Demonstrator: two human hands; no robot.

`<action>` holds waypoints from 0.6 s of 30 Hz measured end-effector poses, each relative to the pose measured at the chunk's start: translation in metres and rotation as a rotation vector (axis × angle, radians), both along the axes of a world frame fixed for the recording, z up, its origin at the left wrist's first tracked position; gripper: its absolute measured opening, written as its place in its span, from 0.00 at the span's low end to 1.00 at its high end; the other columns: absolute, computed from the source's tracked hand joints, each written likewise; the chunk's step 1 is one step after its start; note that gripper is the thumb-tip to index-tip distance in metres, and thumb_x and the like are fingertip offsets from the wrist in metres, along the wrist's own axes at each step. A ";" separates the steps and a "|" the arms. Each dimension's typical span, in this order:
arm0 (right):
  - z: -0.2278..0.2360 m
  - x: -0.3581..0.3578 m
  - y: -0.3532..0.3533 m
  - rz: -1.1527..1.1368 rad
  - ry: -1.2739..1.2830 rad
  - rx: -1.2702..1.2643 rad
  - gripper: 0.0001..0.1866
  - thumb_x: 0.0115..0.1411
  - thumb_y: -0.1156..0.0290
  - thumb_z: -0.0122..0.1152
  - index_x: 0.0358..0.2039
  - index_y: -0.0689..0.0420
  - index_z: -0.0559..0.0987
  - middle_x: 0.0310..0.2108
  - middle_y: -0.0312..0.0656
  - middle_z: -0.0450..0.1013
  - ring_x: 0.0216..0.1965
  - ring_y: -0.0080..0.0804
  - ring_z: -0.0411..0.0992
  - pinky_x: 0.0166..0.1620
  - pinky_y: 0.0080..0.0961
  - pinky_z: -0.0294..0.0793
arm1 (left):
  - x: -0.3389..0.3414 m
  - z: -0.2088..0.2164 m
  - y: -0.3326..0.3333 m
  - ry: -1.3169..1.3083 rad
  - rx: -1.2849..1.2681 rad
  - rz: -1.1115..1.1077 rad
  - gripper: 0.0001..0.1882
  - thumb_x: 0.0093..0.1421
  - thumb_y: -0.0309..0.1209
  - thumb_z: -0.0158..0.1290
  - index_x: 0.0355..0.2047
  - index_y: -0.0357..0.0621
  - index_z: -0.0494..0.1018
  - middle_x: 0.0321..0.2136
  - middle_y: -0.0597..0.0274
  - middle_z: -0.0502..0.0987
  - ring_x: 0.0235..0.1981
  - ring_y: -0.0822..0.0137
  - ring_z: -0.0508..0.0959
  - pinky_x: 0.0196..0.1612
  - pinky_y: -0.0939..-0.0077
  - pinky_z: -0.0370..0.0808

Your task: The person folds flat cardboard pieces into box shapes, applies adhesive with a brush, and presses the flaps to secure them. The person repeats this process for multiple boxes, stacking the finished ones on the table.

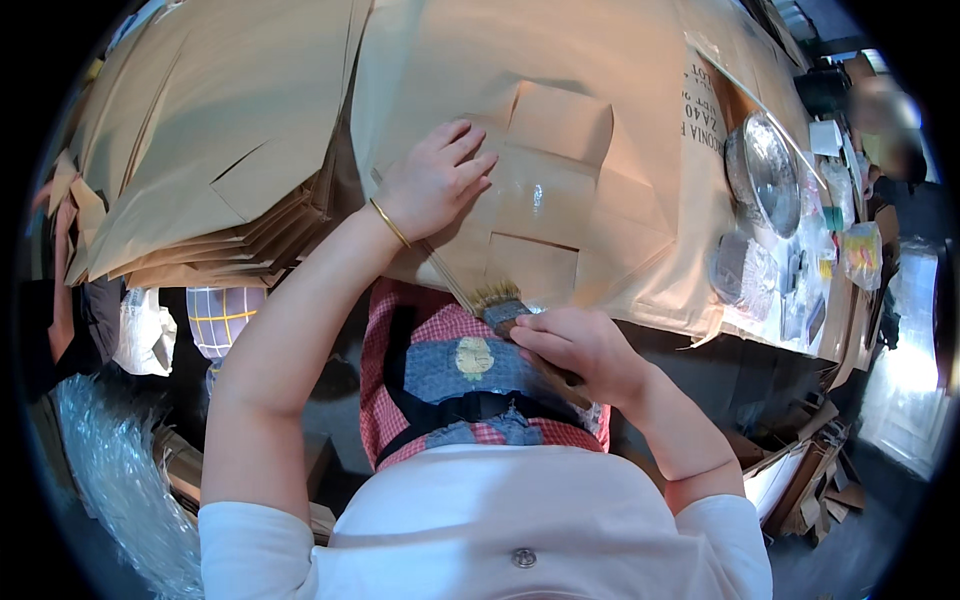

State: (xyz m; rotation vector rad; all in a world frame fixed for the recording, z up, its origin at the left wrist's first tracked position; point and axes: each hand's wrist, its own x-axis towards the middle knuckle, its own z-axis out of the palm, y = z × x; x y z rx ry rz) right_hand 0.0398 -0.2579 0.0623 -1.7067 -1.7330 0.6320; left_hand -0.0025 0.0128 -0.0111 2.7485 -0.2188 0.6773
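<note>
My left hand [432, 182] lies on a brown paper bag [640, 215], its fingers stretched out and holding nothing. The bag's near end is folded open, with an upper flap [562, 122] and a lower flap [532, 262]. Between the flaps, a patch of the paper shines as if wet. My right hand [592, 350] is closed round the wooden handle of a bristle brush [500, 305]. The brush's bristles point up and left, by the bag's near edge; whether they touch the paper I cannot tell.
To the left lies a stack of brown paper bags [215, 190]. A metal bowl [765, 175] stands at the right, with a thin stick [750, 95] across its rim. Clear plastic wrap [130, 490] sits low on the left. Cardboard scraps [815, 480] are at the lower right.
</note>
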 end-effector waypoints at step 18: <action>0.005 0.000 -0.029 -0.235 0.082 0.149 0.13 0.50 0.77 0.65 0.37 0.62 0.77 0.31 0.46 0.75 0.29 0.44 0.75 0.31 0.28 0.75 | 0.005 0.010 0.001 0.053 0.029 -0.020 0.16 0.55 0.29 0.56 0.44 0.39 0.75 0.49 0.48 0.72 0.52 0.48 0.69 0.54 0.57 0.68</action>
